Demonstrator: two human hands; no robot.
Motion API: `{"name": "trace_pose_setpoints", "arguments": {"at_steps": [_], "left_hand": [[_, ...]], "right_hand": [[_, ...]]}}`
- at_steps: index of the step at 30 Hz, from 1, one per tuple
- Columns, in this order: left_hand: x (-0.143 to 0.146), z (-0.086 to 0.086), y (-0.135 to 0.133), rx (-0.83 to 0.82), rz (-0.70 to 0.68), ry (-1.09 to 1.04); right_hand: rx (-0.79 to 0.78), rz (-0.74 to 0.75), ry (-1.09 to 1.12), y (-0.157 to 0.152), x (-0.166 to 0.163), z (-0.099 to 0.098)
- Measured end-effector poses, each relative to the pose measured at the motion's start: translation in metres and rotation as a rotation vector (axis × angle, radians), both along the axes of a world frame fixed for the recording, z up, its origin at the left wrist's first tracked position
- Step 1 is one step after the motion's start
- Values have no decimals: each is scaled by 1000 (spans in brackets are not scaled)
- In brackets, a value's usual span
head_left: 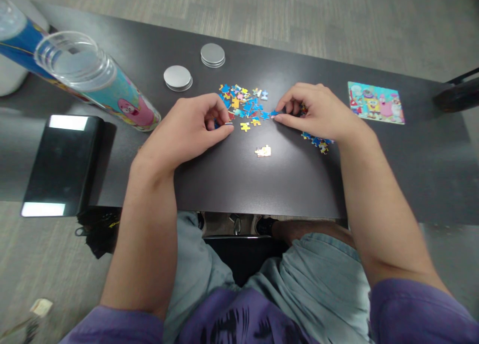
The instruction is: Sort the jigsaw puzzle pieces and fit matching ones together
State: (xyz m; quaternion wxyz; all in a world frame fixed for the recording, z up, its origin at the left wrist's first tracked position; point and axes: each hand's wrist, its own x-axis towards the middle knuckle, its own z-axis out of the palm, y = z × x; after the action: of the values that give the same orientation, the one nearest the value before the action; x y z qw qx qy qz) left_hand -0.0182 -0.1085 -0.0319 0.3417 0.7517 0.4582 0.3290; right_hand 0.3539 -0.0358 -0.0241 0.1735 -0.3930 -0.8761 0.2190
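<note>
A loose pile of small jigsaw pieces (243,102), mostly blue and yellow, lies in the middle of the dark table. At its left edge, my left hand (204,127) pinches a jigsaw piece between thumb and fingertips. On the other side, my right hand (309,109) has its thumb and forefinger closed on a blue jigsaw piece (275,114). More pieces (320,142) lie partly hidden under the right palm. Nearer to me, a few light-coloured pieces (263,151) sit together, apart from the pile.
A printed cartoon picture card (376,103) lies at the right. Stacked round metal lids (213,54) are at the back, with another stack (178,78) closer. Clear-topped cartoon tubes (123,97) stand at the left, beside a black tablet-like device (62,164). The table's front edge borders my lap.
</note>
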Motion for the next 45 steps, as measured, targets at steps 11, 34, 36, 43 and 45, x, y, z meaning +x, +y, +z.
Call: {"name": "trace_pose_setpoints", "arguments": {"at_steps": [11,34,36,43,45], "left_hand": [[3,0,-2,1,30,8],[2,-2,0,-7,54,65],[2,-1,-1,3,75,83],[1,2,0,40,72,84],[0,2,1,60,66,105]], "right_hand": [[13,16,24,1,0,-2],[-43,-10,33,-2,-5,4],[-46,-9,25,-3,-5,4],[-40,-21,4,-3,-4,4],[-37,-26,6,-2,-4,3]]}}
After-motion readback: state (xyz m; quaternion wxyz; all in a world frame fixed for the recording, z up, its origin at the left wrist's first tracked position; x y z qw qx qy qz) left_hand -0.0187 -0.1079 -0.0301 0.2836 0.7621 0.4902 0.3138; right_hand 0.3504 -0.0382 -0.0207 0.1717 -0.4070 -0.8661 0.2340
